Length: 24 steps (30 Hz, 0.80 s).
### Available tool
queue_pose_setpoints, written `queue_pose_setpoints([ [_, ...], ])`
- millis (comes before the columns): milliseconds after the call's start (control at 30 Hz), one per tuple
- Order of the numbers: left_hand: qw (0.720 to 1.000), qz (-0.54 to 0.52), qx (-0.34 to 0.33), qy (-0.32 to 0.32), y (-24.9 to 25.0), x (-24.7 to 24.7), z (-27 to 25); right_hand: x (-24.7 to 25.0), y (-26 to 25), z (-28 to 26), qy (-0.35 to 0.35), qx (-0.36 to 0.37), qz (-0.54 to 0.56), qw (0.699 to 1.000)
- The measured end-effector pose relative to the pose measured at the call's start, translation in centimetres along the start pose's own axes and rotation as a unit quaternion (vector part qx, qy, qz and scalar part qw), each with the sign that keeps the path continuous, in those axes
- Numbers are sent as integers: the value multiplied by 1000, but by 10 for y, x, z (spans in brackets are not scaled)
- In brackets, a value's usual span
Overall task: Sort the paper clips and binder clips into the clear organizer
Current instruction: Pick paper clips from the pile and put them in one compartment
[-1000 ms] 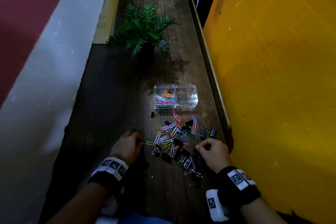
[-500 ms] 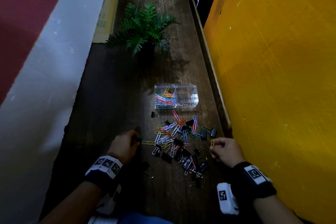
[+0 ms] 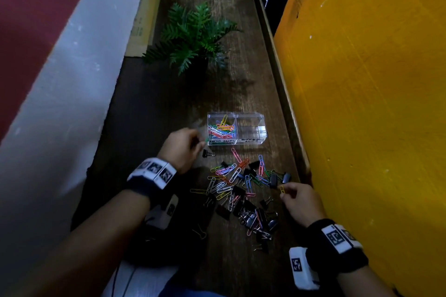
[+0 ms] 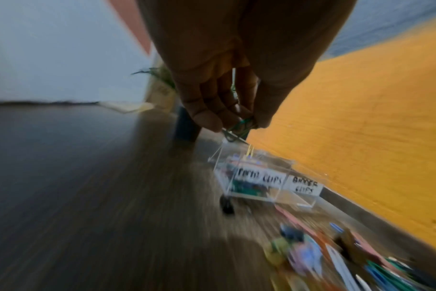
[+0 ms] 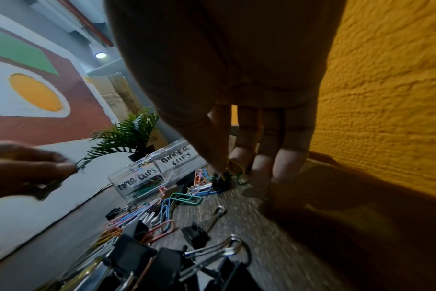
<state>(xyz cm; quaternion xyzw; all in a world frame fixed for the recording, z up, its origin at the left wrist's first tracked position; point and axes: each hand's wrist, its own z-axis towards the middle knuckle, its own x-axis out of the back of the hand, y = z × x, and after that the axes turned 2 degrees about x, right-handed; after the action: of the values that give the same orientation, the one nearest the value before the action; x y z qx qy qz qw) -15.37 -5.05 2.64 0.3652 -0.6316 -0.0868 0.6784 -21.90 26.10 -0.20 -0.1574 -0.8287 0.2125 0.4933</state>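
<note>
Seen from the head view, the left hand (image 3: 179,148) has its grip pinched on a green paper clip (image 3: 206,140) just left of the clear organizer (image 3: 236,129); the right hand (image 3: 301,202) pinches a yellow paper clip (image 3: 282,188) nearer the viewer than the organizer, at the right edge of the clip pile (image 3: 241,188). The pile lies on the tabletop (image 3: 149,116) just in front of the organizer, whose left compartment holds coloured paper clips. A lone binder clip (image 3: 208,153) sits by the organizer's near left corner. A fern (image 3: 190,36) stands beyond it.

The left wrist view is blurred: fingertips (image 4: 207,118) pinch the green paper clip (image 4: 239,126) above the organizer (image 4: 261,181).

In the right wrist view, thumb and finger hold the yellow paper clip (image 5: 236,165) right of the organizer (image 5: 157,171).
</note>
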Motion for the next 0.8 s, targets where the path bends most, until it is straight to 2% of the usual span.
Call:
queue_pose_setpoints([
  [167,995,83,-51,-34,28,4,56,9,-16,-5,-17,61,25,998],
  [300,981,150,-92,-87,40,-10,78,11,-35,4,-21,108,36,993],
  [433,972,189,-72,-120,37,-23,78,15,-69,21,-58,147,77,984],
  [500,983,154,-48,-89,29,-25,69,17,-91,34,-68,158,100,980],
  [633,999,23,-1,32,3,-24,37,18,-143,61,-68,205,157,964],
  [700,998,-10,38,45,-13,-26,17,12,-168,75,-71,219,192,954],
  [800,997,-16,75,29,-35,-35,-16,-5,-190,92,-80,206,240,945],
])
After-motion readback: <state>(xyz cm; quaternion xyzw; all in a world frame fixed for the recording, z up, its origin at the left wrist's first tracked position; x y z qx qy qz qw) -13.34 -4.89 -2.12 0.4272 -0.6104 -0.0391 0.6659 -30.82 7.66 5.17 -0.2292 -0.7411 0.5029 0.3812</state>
